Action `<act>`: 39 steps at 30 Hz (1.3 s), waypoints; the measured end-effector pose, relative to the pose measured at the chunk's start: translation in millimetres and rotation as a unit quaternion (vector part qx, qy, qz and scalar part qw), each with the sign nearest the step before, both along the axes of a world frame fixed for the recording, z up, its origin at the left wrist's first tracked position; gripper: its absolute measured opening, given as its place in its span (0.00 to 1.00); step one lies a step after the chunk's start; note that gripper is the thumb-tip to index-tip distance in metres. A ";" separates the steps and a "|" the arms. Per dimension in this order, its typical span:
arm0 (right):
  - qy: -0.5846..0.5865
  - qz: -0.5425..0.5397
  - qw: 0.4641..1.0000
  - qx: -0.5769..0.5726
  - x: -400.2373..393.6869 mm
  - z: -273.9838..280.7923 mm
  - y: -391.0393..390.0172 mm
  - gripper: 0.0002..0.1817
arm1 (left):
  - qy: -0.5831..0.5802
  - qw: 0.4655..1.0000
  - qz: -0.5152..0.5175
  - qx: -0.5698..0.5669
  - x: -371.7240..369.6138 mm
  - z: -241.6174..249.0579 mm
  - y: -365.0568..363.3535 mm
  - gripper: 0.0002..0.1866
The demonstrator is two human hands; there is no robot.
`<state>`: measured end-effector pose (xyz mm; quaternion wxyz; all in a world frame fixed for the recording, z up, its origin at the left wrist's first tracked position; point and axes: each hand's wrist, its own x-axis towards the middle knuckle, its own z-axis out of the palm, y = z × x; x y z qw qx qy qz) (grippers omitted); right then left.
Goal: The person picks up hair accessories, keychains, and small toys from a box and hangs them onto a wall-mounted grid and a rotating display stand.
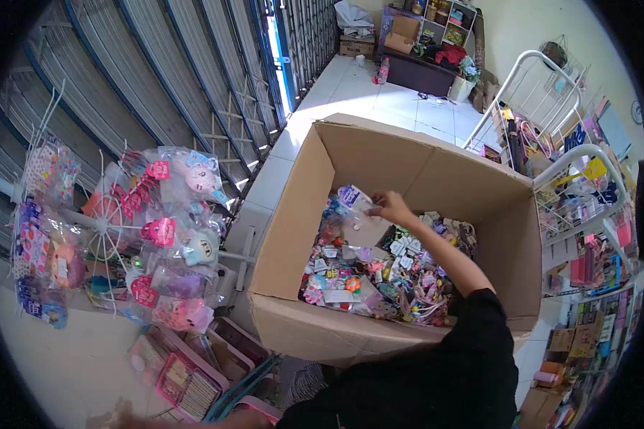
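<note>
A large open cardboard box stands in front of me with many small packaged trinkets heaped on its floor. My right hand reaches into the box, its fingers closed on the edge of a clear plastic packet with a purple and white header card. Colourful charms and cords with small white tags lie just below that hand. My left hand is a dark blur at the lower left edge, low beside pink baskets, and its fingers cannot be made out.
To the left, a rotating wire rack carries bagged plush toys. Pink baskets sit on the floor below it. White wire racks with goods line the right side, and a dark cabinet stands at the back.
</note>
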<state>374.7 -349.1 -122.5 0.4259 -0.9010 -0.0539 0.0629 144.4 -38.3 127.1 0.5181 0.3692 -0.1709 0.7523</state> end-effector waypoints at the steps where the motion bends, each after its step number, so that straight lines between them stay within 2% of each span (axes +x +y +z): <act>1: 0.020 0.013 0.996 0.081 -3.8 28.2 3.6 0.19 | 0.132 0.990 -0.044 -0.035 -1.8 -52.0 24.3 0.22; 2: 0.041 0.029 0.986 0.158 -9.7 59.0 7.8 0.18 | 0.260 0.959 -0.084 -0.073 15.3 -46.1 15.2 0.18; 3: 0.037 0.038 0.981 0.189 -19.8 93.5 14.6 0.18 | 0.438 0.884 0.081 0.140 33.8 -42.3 -3.6 0.15; 4: 0.033 0.048 0.974 0.219 -29.3 125.8 23.7 0.18 | 0.527 0.708 0.266 0.388 45.4 -41.0 -4.4 0.16; 5: 0.032 0.058 0.974 0.218 -36.9 147.4 31.3 0.18 | 0.564 0.775 0.058 0.279 61.3 -46.6 -18.0 0.15; 6: 0.005 0.083 0.964 0.254 -45.5 163.9 39.4 0.19 | 0.563 0.798 -0.151 0.153 74.8 -53.4 -36.3 0.14; 8: -0.021 0.124 0.948 0.293 -61.1 188.3 57.5 0.20 | 0.541 0.733 -0.413 -0.008 85.1 -55.6 -50.7 0.19; 9: -0.038 0.129 0.945 0.298 -68.8 197.3 67.1 0.20 | 0.539 0.741 -0.400 -0.012 85.7 -58.7 -54.6 0.19; 11: -0.050 0.155 0.937 0.309 -73.6 204.5 86.6 0.19 | 0.519 0.683 -0.513 -0.027 85.2 -64.1 -57.5 0.22; 12: -0.083 0.196 0.925 0.314 -74.0 205.6 96.4 0.18 | 0.520 0.694 -0.498 -0.033 84.1 -64.7 -58.1 0.22; 14: -0.123 0.259 0.905 0.314 -74.8 207.7 115.8 0.14 | 0.469 0.653 -0.587 -0.091 80.7 -64.9 -55.1 0.19; 15: -0.121 0.274 0.899 0.321 -75.6 208.4 124.1 0.14 | 0.470 0.664 -0.574 -0.095 77.6 -65.3 -50.2 0.19; 17: -0.131 0.300 0.899 0.290 -78.2 210.1 139.2 0.12 | 0.464 0.630 -0.604 -0.149 72.0 -66.6 -40.0 0.20; 19: -0.116 0.322 0.886 0.314 -82.0 213.2 151.1 0.10 | 0.465 0.656 -0.571 -0.165 68.8 -69.9 -29.9 0.19; 22: -0.082 0.327 0.892 0.300 -86.4 215.1 162.2 0.08 | 0.484 0.668 -0.539 -0.168 63.6 -72.1 -14.9 0.18; 28: -0.164 0.361 0.851 0.344 -87.8 210.4 187.1 0.06 | 0.414 0.717 -0.524 -0.201 52.9 -69.1 0.6 0.17; 30: -0.309 0.327 0.855 0.257 -90.3 219.6 192.0 0.04 | 0.354 0.719 -0.530 -0.276 50.0 -64.4 8.9 0.12; 31: -0.314 0.336 0.849 0.259 -90.8 222.1 193.9 0.04 | 0.347 0.727 -0.525 -0.273 48.1 -63.7 14.5 0.12; 33: -0.245 0.354 0.852 0.299 -92.7 227.5 195.8 0.04 | 0.334 0.745 -0.482 -0.318 42.9 -65.5 24.6 0.12; 34: -0.203 0.349 0.871 0.280 -97.3 236.4 195.5 0.03 | 0.327 0.752 -0.478 -0.314 40.8 -68.0 30.4 0.12; 35: -0.210 0.355 0.867 0.280 -101.5 241.4 198.3 0.03 | 0.334 0.752 -0.470 -0.319 38.9 -71.9 37.4 0.12; 37: -0.171 0.336 0.862 0.339 -105.7 249.8 206.4 0.04 | 0.334 0.759 -0.462 -0.316 32.9 -79.0 50.7 0.13; 38: -0.226 0.406 0.807 0.364 -97.7 250.3 211.1 0.07 | 0.331 0.748 -0.507 -0.272 29.2 -82.7 57.5 0.13; 39: -0.239 0.411 0.801 0.364 -95.2 256.3 217.7 0.07 | 0.328 0.733 -0.551 -0.226 27.4 -84.7 63.3 0.14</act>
